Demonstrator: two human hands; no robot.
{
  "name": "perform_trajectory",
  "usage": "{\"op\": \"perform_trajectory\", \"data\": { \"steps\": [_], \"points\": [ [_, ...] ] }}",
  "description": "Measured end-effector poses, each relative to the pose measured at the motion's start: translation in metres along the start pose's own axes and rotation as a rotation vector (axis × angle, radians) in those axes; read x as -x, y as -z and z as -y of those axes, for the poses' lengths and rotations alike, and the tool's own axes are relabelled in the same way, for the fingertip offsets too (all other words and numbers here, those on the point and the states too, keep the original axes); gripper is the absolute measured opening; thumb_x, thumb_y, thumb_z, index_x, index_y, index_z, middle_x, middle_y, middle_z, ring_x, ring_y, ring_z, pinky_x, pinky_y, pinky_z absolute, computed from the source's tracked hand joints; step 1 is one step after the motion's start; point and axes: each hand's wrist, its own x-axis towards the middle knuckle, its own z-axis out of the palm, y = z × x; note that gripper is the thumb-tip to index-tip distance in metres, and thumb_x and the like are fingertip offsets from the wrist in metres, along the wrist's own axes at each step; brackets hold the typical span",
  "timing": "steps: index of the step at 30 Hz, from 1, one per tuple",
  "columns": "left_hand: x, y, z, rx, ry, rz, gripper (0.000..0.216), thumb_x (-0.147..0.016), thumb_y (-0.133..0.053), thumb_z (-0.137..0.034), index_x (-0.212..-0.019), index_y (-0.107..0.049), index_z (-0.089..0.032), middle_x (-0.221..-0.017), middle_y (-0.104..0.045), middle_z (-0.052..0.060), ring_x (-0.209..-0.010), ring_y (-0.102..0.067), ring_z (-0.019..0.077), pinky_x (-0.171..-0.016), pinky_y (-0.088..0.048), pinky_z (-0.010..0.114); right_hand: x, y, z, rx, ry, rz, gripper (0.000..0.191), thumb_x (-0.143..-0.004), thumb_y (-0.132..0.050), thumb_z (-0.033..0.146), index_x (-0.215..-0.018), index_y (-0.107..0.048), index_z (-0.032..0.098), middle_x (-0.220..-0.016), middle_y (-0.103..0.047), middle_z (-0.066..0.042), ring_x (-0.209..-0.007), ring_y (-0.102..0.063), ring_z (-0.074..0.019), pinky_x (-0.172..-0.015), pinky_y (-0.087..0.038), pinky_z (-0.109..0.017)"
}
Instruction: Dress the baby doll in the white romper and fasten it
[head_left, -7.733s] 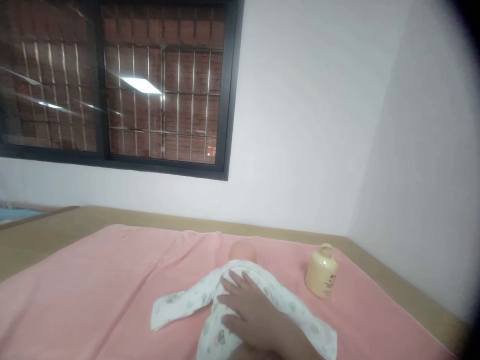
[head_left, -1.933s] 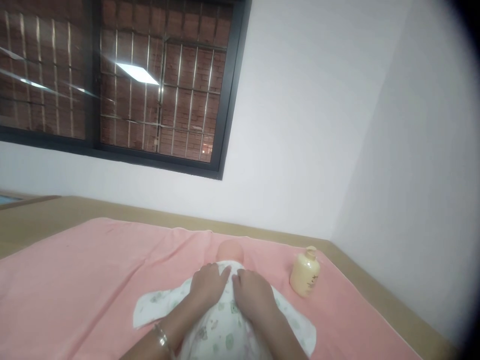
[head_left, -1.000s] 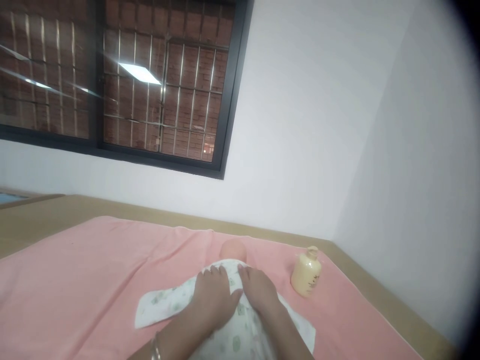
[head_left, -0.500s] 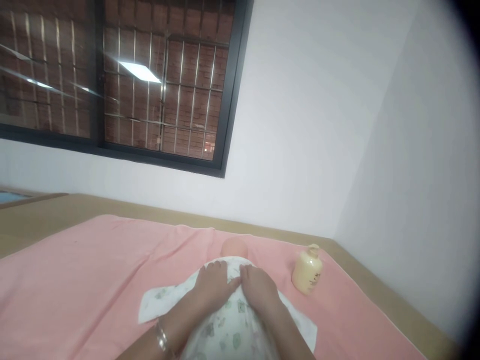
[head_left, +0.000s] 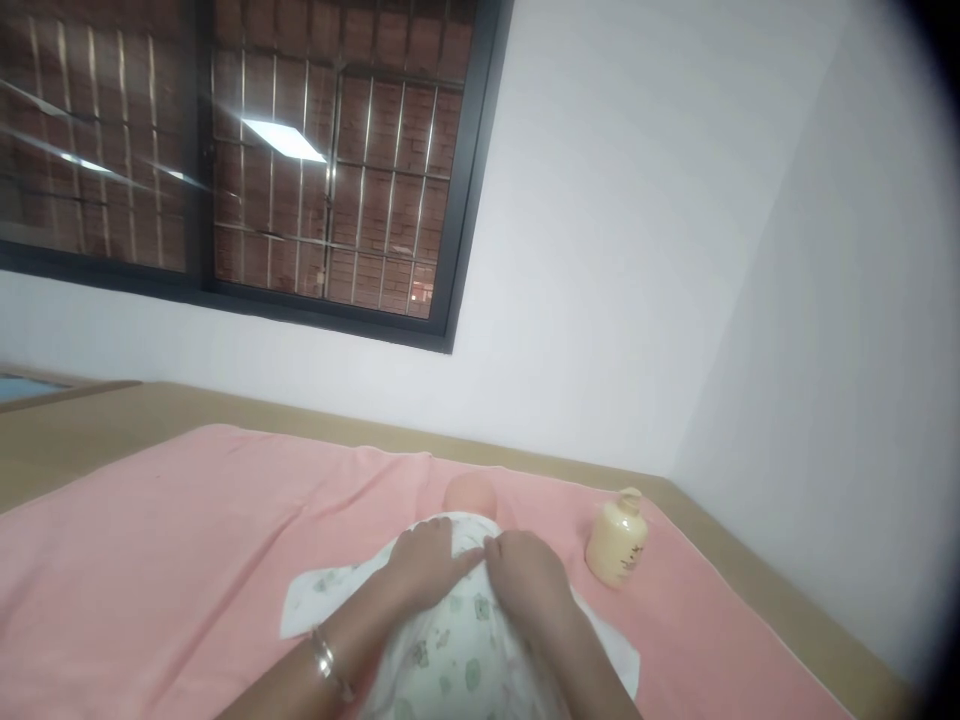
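Observation:
A baby doll lies on its back, its smooth bare head (head_left: 470,495) pointing away from me. A white baby garment (head_left: 469,640) with green prints covers its body, and its sides spread out left and right. My left hand (head_left: 424,560) rests on the garment's upper left part, thumb stretched toward the middle and apart from the fingers. Beside it my right hand (head_left: 529,575) has its fingers curled in, gripping the cloth near the neckline. The two hands almost meet there. The doll's face and limbs cannot be made out.
A cream pump bottle (head_left: 617,538) stands to the right of the doll. Beneath everything is a pink blanket (head_left: 247,530) over a tan padded surface (head_left: 172,405). White walls (head_left: 600,250) and a dark-framed barred window (head_left: 330,180) rise behind.
My right hand has curled its fingers more and shifted slightly right on the garment. My left hand stays almost in place. The whole view has moved a little.

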Motion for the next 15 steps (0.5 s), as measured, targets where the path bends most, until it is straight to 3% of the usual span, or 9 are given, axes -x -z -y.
{"op": "perform_trajectory", "data": {
  "steps": [4,8,11,15],
  "points": [
    [0.010,-0.010,-0.019,-0.226,0.032,-0.120,0.058,-0.089,-0.025,-0.054,-0.113,-0.059,-0.014,-0.113,-0.060,0.016,-0.104,-0.054,0.0331,-0.087,-0.039,0.046,-0.007,-0.014,-0.003,-0.045,0.029,-0.035,0.054,-0.096,-0.017,0.036,-0.085,-0.066,0.016,-0.086,-0.066,-0.012,-0.080,-0.061,-0.0230,-0.069,-0.041,-0.032],
    [0.023,-0.013,-0.038,-0.410,0.032,-0.132,0.044,-0.091,-0.032,-0.034,-0.116,-0.057,-0.008,-0.107,-0.060,0.019,-0.098,-0.055,0.0324,-0.083,-0.040,0.046,-0.018,-0.030,-0.013,-0.137,0.048,-0.046,0.053,-0.096,-0.016,0.042,-0.099,-0.063,0.016,-0.098,-0.065,-0.011,-0.086,-0.060,-0.0212,-0.071,-0.040,-0.030],
    [0.022,-0.010,-0.033,-0.410,-0.021,-0.125,0.043,-0.092,-0.027,-0.031,-0.114,-0.058,-0.010,-0.106,-0.061,0.018,-0.100,-0.055,0.0318,-0.083,-0.040,0.047,-0.019,-0.029,-0.016,-0.158,0.063,-0.015,0.054,-0.095,-0.016,0.041,-0.099,-0.063,0.016,-0.099,-0.065,-0.012,-0.088,-0.060,-0.0214,-0.072,-0.039,-0.030],
    [0.005,-0.005,-0.010,-0.213,-0.076,-0.106,0.050,-0.094,-0.018,-0.041,-0.106,-0.060,-0.018,-0.108,-0.064,0.012,-0.104,-0.056,0.0296,-0.088,-0.038,0.049,-0.008,-0.011,-0.012,-0.111,0.080,0.015,0.044,-0.092,-0.024,0.031,-0.083,-0.065,0.017,-0.087,-0.067,-0.011,-0.079,-0.060,-0.0220,-0.066,-0.038,-0.031]
  ]
}}
